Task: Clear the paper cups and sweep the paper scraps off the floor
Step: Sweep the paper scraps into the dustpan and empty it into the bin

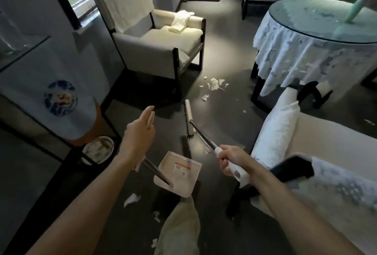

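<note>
My right hand (232,159) grips the white handle of a broom whose metal pole runs up-left to the white brush head (188,120) on the dark floor. My left hand (138,132) holds the top of the dustpan's handle, with the index finger stretched forward. The white dustpan (179,173) sits low between my hands. A cluster of white paper scraps (214,85) lies on the floor beyond the brush. More paper scraps (131,199) lie near my feet. No paper cups are visible.
A white armchair (155,38) stands ahead on the left. A round glass-topped table with a lace cloth (306,50) is at the right, a white sofa (316,142) below it. A glass shelf unit (40,91) and a small bin (98,149) are on the left.
</note>
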`<act>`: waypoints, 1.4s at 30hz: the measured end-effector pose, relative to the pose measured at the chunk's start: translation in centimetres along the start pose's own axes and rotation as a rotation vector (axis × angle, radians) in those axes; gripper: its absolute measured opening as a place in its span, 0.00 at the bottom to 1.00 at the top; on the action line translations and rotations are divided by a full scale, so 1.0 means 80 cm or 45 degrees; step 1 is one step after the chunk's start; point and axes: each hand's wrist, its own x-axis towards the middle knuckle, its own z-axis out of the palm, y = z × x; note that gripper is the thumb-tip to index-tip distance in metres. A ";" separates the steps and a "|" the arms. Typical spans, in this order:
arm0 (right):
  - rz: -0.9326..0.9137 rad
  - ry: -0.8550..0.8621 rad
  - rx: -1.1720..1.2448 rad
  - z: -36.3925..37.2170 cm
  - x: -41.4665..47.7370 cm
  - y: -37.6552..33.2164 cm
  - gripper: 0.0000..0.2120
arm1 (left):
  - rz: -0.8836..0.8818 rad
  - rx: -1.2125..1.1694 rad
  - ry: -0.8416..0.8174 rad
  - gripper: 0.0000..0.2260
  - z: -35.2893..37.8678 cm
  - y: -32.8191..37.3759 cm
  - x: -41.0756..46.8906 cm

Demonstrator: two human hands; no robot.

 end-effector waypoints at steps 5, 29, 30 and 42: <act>0.020 0.117 -0.016 -0.044 0.102 -0.133 0.15 | 0.024 0.007 -0.132 0.25 0.044 0.018 0.190; 0.152 0.468 0.092 -0.225 0.513 -0.580 0.22 | 0.177 0.103 -0.423 0.26 0.259 0.119 0.802; 0.151 0.483 0.082 -0.232 0.523 -0.591 0.20 | 0.169 0.115 -0.445 0.26 0.271 0.119 0.817; 0.237 0.503 -0.228 -0.353 0.657 -0.757 0.15 | 0.039 0.126 -0.505 0.27 0.390 0.136 0.960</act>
